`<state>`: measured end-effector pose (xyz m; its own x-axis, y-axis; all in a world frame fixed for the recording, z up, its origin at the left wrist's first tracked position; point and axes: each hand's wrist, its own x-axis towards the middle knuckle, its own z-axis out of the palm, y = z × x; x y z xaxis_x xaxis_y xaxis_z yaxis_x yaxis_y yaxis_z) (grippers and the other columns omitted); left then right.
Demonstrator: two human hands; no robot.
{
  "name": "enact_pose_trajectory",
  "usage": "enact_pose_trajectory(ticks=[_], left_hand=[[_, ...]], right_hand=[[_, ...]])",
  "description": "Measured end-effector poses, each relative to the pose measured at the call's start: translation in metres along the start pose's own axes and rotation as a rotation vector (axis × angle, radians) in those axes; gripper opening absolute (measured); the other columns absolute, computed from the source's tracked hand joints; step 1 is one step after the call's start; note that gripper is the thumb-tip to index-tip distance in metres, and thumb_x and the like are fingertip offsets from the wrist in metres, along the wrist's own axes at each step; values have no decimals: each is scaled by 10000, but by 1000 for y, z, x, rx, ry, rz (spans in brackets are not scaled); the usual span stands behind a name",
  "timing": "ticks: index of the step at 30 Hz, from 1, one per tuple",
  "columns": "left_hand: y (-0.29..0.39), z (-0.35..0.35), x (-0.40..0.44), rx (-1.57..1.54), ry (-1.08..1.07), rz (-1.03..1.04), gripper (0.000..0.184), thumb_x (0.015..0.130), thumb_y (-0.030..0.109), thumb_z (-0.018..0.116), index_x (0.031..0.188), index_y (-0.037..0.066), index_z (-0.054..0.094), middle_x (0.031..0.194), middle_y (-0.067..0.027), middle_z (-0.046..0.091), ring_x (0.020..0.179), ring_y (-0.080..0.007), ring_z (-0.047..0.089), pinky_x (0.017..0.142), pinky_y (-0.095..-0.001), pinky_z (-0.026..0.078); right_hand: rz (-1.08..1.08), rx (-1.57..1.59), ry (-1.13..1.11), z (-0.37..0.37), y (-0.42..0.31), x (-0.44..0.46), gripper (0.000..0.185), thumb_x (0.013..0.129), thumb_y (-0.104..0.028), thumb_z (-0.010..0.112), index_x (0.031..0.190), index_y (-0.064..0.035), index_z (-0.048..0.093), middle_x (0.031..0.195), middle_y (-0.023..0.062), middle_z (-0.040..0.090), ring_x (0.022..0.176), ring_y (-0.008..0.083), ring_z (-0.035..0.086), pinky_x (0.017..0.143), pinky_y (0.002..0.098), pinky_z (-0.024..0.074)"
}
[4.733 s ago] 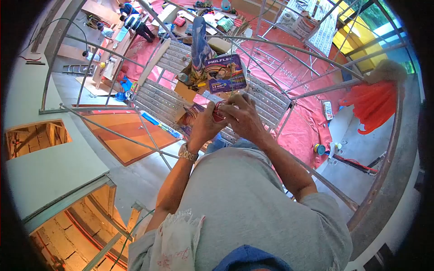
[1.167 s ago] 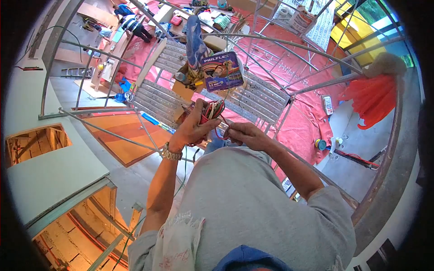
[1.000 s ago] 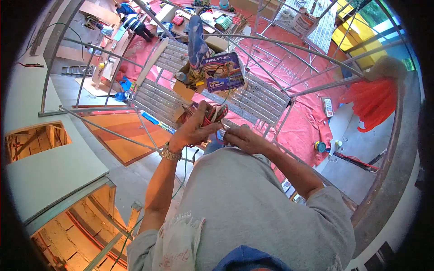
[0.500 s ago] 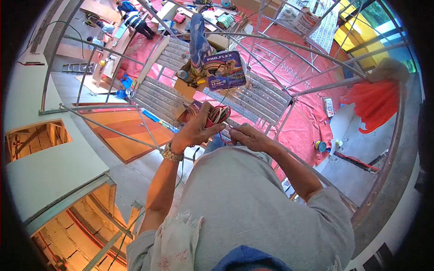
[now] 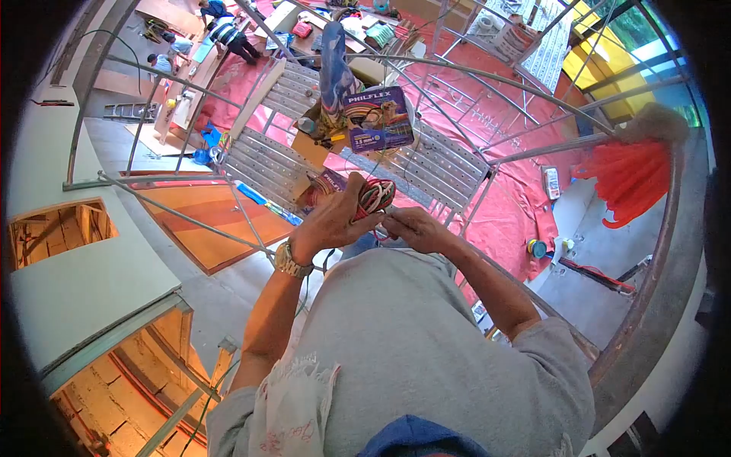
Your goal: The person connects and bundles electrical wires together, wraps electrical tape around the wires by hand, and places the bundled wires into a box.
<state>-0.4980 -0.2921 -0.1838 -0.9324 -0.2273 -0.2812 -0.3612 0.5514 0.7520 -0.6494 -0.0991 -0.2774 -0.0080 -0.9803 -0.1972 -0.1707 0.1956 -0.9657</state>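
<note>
My left hand [image 5: 335, 221], with a metal watch on its wrist, is wrapped round a coiled bundle of red and white electrical wire [image 5: 376, 196]. Close beside it, my right hand [image 5: 417, 228] is closed in a pinch at the lower edge of the bundle, on what looks like a strand of the wire; its fingertips hide most of that strand. Just beyond my hands, a purple PHILFLEX wire box [image 5: 381, 118] stands on the perforated metal scaffold planks [image 5: 445, 164]. A second printed box [image 5: 324, 186] is partly hidden behind my left hand.
Scaffold tubes [image 5: 525, 85] surround me. A cardboard box [image 5: 311, 146] with tools and a bottle stands near the wire box. Red netting [image 5: 620, 175] hangs at right. Pink sheeting [image 5: 510, 221] covers the floor below. Other people [image 5: 228, 39] work at upper left.
The wire bundle has turned and risen slightly in my left hand. My right hand has shifted slightly left, closer to it, and less of the strand between the hands shows.
</note>
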Motion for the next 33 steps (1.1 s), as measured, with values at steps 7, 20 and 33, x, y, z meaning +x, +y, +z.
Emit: enact_pose_trajectory(ticks=[7,20,33], left_hand=[[-7,0,-3,-27,104,127,614,955,402,760,1209,21,352,987,-289,682,907,-488,702,720,-535,520],[2,-6,0,57,81,85,579,978,376,729,1218,19,342,936,-307,672,838,-508,695,679,-551,522],[5,0,-1,75,218,146,560,985,395,713,1203,9,372,865,-302,684,796,-499,704,633,-556,517]], right_hand=[[-32,155,124,9,-1,-3,442,1126,-372,488,950,10,623,787,131,596,773,229,571,714,408,461],[62,105,130,4,-28,-9,446,1112,-358,516,893,15,624,738,120,589,711,251,565,690,423,456],[-199,38,325,13,2,0,280,1114,-268,529,1063,-25,657,774,55,562,687,198,553,649,369,471]])
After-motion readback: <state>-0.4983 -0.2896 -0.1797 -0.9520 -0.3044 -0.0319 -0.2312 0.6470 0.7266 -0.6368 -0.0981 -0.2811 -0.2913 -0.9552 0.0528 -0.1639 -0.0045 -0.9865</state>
